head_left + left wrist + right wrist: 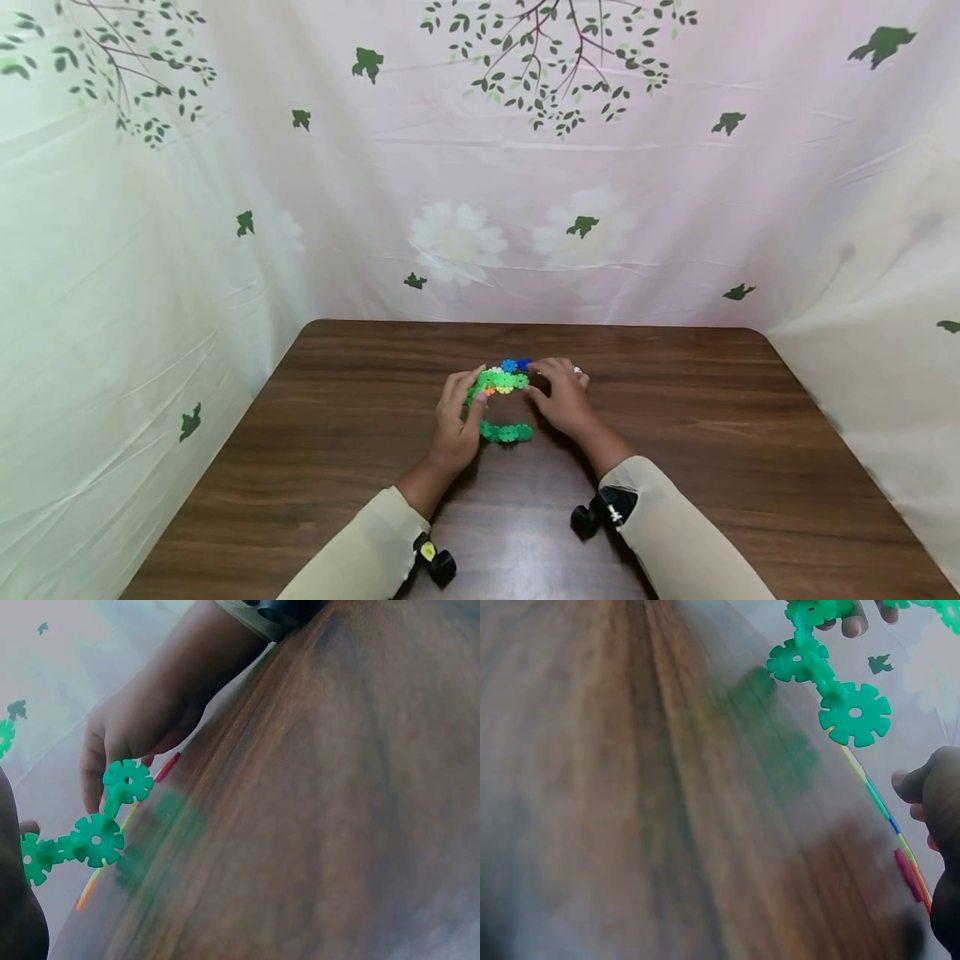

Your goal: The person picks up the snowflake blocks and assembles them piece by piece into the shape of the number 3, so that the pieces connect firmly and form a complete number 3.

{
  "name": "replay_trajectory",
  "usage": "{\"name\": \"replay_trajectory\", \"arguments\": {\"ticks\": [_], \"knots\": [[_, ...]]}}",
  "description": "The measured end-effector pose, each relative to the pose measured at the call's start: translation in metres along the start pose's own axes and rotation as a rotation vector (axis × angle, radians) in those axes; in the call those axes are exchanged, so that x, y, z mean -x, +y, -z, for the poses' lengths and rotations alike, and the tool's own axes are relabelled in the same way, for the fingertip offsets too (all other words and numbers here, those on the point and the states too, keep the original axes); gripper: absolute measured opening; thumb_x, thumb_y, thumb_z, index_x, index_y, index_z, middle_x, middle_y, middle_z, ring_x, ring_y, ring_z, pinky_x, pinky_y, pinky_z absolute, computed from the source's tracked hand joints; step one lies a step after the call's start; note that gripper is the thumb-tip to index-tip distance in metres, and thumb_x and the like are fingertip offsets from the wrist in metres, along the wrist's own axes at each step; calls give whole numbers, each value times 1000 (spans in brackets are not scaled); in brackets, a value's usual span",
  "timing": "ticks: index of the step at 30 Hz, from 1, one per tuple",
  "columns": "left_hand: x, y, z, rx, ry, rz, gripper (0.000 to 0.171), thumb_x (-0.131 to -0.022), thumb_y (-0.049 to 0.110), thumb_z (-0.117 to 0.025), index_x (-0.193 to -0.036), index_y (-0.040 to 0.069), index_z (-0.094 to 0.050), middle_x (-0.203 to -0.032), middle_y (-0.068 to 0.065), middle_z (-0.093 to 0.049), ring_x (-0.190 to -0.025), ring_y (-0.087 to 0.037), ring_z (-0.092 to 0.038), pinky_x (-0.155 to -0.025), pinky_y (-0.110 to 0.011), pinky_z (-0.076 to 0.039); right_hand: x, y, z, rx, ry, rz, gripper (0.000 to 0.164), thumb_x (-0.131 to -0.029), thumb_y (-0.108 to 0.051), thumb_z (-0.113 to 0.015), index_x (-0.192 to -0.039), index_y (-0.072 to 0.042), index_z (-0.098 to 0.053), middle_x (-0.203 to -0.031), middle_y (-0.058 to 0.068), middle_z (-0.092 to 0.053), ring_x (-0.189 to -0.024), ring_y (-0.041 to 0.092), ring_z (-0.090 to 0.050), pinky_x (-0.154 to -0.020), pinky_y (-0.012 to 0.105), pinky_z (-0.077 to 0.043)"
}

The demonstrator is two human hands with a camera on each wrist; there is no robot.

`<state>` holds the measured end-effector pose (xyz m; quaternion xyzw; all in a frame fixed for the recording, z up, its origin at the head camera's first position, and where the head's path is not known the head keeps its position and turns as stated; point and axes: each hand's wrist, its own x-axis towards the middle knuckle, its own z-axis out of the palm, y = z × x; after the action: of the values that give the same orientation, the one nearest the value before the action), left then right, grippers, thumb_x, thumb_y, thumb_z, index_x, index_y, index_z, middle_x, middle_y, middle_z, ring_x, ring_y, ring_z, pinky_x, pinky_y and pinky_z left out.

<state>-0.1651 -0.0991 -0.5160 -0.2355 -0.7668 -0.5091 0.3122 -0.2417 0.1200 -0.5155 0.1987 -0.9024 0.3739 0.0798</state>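
Note:
A curved chain of green slotted flower discs (508,434) is raised above the table, its two ends pointing right. My left hand (456,425) grips its left side, thumb in front and fingers behind. Seen from the left wrist, the linked green discs (111,829) run from the left hand toward the right hand (150,720). My right hand (562,400) is beside the chain's upper end, fingers loosely bent, thumb apart from them. In the right wrist view that hand (945,802) shows nothing between thumb and fingers, and the nearest green disc (840,724) stands apart from it.
Beyond the chain, loose discs lie flat on the brown wooden table (675,400): blue ones (509,365), a white one (577,370), and yellow and orange ones partly hidden by chain and hands. A printed curtain (502,167) hangs behind the table and along both sides.

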Motion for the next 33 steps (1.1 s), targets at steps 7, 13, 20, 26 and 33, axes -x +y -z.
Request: {"name": "replay_trajectory", "arguments": {"ticks": [7, 13, 20, 26, 33], "knots": [[0, 5, 0, -7, -17, 25, 47, -110, -2, -55, -156, 5, -57, -134, -22, -60, -94, -23, -64, -91, -36, -55, -6, -1, -4, 93, 34, 12, 35, -101, -26, -81, -131, -10, -78, -140, 13, -65, -143, 41, -43, -111, 73, -21], [0, 4, 0, -6, -31, 52, 46, -111, 1, -55, -157, 7, -56, -135, -21, -59, -101, -24, -64, -95, -37, -55, -12, 2, -7, 142, 44, 18, 35, -100, -29, -82, -128, -9, -80, -142, 14, -63, -146, 45, -38, -110, 73, -20], [0, 3, 0, -17, -31, 62, 47, -112, 3, -55, -158, 9, -56, -137, -21, -59, -115, -28, -64, -101, -42, -54, -13, 4, -8, 186, 26, 5, 31, -100, -31, -82, -124, -11, -83, -140, 13, -62, -147, 47, -37, -110, 75, -19], [0, 4, 1, -15, -45, 86, 46, -113, 5, -55, -159, 10, -55, -138, -20, -59, -113, -26, -63, -99, -41, -54, -12, 2, -7, 205, 14, -19, 30, -99, -32, -83, -122, -11, -84, -138, 12, -63, -148, 46, -38, -113, 75, -19], [0, 3, 1, -17, -40, 80, 46, -113, 5, -55, -158, 11, -56, -138, -19, -59, -110, -24, -63, -98, -39, -54, -12, 4, -7, 215, 51, -35, 32, -96, -36, -86, -117, -12, -85, -139, 12, -66, -144, 43, -44, -110, 72, -22]]}}
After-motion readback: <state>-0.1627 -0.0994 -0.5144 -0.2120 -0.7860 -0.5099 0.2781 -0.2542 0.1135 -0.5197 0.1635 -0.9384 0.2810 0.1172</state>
